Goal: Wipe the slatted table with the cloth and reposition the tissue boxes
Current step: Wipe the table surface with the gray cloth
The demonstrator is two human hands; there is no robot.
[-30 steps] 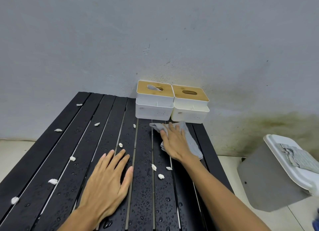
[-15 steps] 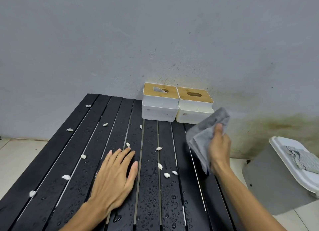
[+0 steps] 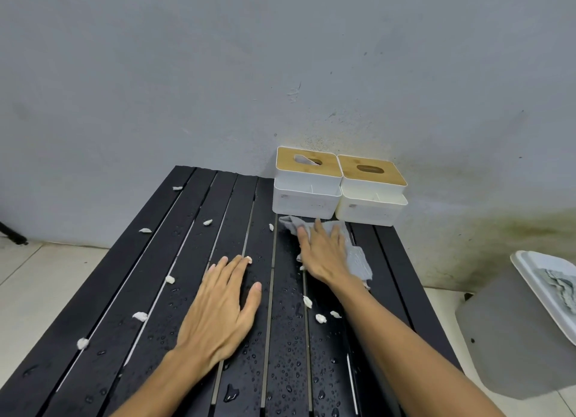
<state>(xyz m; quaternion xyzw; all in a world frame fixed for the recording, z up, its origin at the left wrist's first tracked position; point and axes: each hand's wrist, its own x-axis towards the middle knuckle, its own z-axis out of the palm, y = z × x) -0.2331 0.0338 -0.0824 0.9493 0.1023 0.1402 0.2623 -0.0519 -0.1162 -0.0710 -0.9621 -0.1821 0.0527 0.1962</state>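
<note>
At the table's far right end I see the cloth lying flat on the wet slats. Its long axis runs diagonally: one corner points far-left, just short of the left box, and the other end trails near-right toward the table edge. Its middle is hidden under my right hand, whose fingers lie straight and spread, pressing down. Cloth shows past the fingertips and beside the wrist. I cannot tell whether it touches the boxes. My left hand rests flat on the slats, fingers straight, holding nothing, one tip at a scrap. The right box stands beside the left one. A bin is cut off at the right.
</note>
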